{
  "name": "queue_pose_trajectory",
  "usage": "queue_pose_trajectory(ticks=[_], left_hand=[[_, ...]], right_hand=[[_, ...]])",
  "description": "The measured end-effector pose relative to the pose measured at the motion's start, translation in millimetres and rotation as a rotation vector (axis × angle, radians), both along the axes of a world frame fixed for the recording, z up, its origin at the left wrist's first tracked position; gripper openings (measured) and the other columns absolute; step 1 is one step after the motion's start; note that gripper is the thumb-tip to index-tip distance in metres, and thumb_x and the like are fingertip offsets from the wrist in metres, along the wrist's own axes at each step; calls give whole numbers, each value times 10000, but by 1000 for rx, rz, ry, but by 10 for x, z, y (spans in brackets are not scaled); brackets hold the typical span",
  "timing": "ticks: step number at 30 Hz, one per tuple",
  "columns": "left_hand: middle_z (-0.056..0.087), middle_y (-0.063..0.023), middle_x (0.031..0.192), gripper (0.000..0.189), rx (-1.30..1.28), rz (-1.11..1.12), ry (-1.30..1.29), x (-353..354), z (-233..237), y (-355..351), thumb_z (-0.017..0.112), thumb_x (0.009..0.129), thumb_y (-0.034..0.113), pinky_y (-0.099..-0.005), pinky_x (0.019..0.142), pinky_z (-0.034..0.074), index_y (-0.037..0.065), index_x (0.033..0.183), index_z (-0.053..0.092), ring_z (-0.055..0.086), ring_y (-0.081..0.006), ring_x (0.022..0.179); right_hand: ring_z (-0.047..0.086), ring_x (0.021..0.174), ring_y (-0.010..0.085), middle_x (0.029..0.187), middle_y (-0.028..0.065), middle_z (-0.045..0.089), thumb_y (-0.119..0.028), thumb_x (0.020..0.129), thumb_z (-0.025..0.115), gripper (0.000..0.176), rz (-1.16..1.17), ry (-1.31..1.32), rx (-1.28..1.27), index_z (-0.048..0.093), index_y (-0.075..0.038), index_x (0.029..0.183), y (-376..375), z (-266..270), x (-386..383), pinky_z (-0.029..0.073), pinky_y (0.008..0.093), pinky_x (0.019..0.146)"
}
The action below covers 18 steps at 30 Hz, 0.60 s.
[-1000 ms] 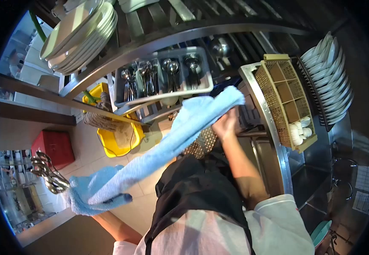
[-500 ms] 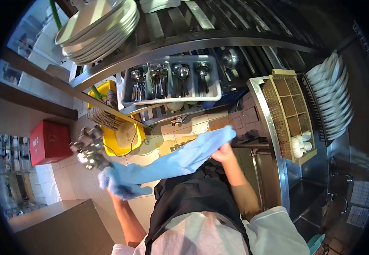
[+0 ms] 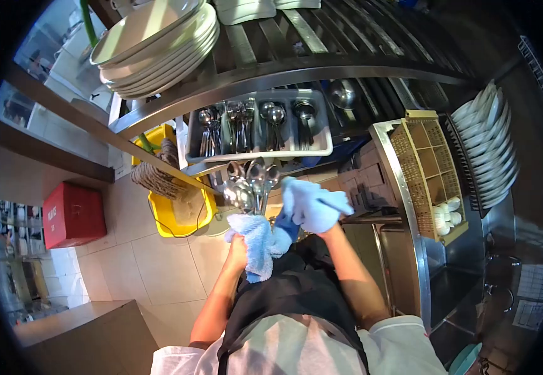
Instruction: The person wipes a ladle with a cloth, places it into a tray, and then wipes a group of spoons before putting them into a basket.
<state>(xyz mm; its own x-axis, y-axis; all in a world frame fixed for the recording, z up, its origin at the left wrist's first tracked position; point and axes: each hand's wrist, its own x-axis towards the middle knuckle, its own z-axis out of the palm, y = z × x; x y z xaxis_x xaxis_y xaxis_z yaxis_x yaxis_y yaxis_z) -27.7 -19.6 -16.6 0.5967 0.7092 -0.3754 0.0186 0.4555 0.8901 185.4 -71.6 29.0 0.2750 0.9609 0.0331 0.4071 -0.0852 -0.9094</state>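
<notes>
I'm seeing the left hand gripping a bunch of spoons through a light blue cloth, bowls pointing up just below the grey cutlery tray, while the right hand, wrapped in the same cloth, is clutching it beside them.

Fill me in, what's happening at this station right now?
A person stands facing a steel shelf. The left hand grips a bunch of spoons by the handles through a blue cloth, bowls pointing up. The right hand, wrapped in the cloth's other end, is closed just beside the spoons. A cutlery tray holding more sorted spoons sits on the shelf directly above.
</notes>
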Motion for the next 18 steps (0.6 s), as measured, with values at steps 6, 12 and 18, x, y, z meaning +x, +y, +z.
queue_pose_trajectory(ticks=[6, 12, 18], left_hand=[[590, -151, 605, 208, 436, -270, 575, 293, -151, 94, 488, 697, 135, -358, 563, 433, -52, 677, 579, 584, -256, 601], [502, -36, 501, 202, 432, 202, 231, 742, 2, -2, 476, 700, 73, -342, 493, 392, -39, 537, 518, 502, -145, 528], [379, 6, 437, 296, 285, 261, 362, 894, -122, 11, 509, 724, 104, -309, 381, 254, -9, 463, 425, 357, -78, 419]], right_hand=[[565, 616, 343, 651, 189, 569, -96, 647, 514, 130, -113, -762, -33, 580, 6, 600, 568, -250, 74, 456, 399, 596], [550, 607, 248, 613, 137, 554, -127, 704, 506, 118, -324, -875, -75, 567, -43, 648, 682, -330, 430, 429, 331, 555], [516, 630, 156, 736, 64, 531, -111, 808, 489, 71, -366, 369, 228, 515, -47, 825, 888, -1135, 760, 417, 256, 551]])
